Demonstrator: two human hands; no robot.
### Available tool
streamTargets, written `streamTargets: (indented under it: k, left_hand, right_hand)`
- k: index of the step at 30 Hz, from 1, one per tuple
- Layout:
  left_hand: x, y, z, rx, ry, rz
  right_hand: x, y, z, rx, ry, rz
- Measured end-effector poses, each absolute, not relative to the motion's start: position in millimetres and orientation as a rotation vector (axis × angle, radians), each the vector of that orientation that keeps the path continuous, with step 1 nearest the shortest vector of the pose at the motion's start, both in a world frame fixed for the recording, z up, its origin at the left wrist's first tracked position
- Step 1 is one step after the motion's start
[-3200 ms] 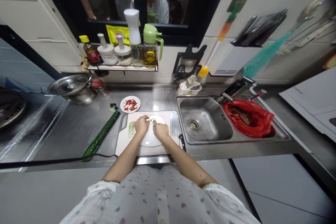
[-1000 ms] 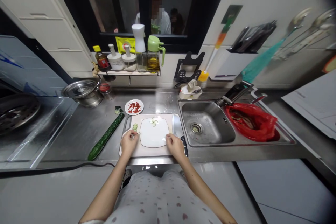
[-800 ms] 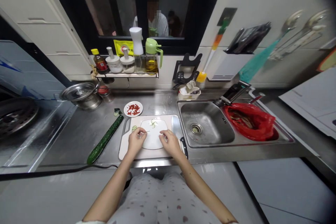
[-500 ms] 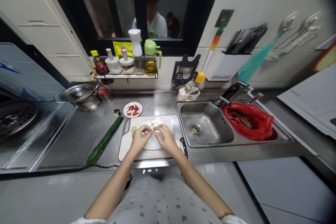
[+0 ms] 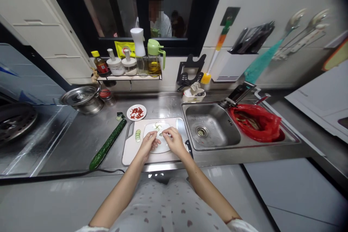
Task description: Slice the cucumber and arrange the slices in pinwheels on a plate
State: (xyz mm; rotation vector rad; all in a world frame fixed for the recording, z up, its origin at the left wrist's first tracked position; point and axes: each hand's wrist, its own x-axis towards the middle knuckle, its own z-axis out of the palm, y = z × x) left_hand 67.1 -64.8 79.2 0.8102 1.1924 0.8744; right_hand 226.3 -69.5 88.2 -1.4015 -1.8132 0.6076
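My left hand (image 5: 150, 143) is over the white plate (image 5: 164, 149), its thumb and forefinger closed around a thin cucumber slice (image 5: 157, 129). Opposite it, my right hand (image 5: 174, 140) pinches another small pale green piece, apparently cucumber, at the fingertips. The hands are slightly apart. Pale curled cucumber slices lie at the far side of the plate. Under the plate is a cutting board (image 5: 131, 155), with a row of overlapping cucumber slices (image 5: 138, 135) on its left. A knife (image 5: 180, 126) rests along the board's right side, its black handle toward me.
A long cucumber (image 5: 107, 145) lies left of the board, with cut ends beyond it. Chopped red bits fill a small dish (image 5: 136, 119). A lidded pot (image 5: 81, 98) stands at the back left. The sink (image 5: 217, 136) is right, a red bag (image 5: 268, 130) beside it.
My hands have parted slightly, having been together at the fingertips. My left hand has turned and lowered a little, uncovering the row of slices. The view has shifted slightly.
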Motion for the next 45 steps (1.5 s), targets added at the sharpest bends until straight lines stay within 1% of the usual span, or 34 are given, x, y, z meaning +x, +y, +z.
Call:
streamTargets:
  k: [3, 7, 14, 20, 28, 38, 42, 45]
  left_hand:
    - [70, -66, 87, 0.643, 1.066, 0.842]
    - [70, -60, 93, 0.597, 1.026, 0.840]
    - [74, -51, 90, 0.816, 1.114, 0.941]
    - [77, -49, 78, 1.020, 1.063, 1.092]
    - [76, -44, 66, 1.293, 1.075, 1.147]
    - [80, -43, 59, 1.392, 1.129, 1.132]
    - [82, -41, 54, 1.357, 1.114, 1.142]
    - [84, -38, 43, 1.328, 1.132, 1.113]
  right_hand:
    - [228, -72, 87, -1.313, -1.828, 0.549]
    - [231, -73, 83, -1.213, -1.850, 0.532]
    - [234, -69, 79, -1.228, -1.840, 0.541]
    - [232, -67, 80, -1.287, -1.797, 0.593]
    - [228, -59, 79, -1.344, -1.690, 0.719]
    - [230, -52, 68, -1.376, -1.516, 0.927]
    - [234, -50, 60, -1.392, -1.529, 0.917]
    - [239, -51, 53, -1.437, -1.624, 0.830]
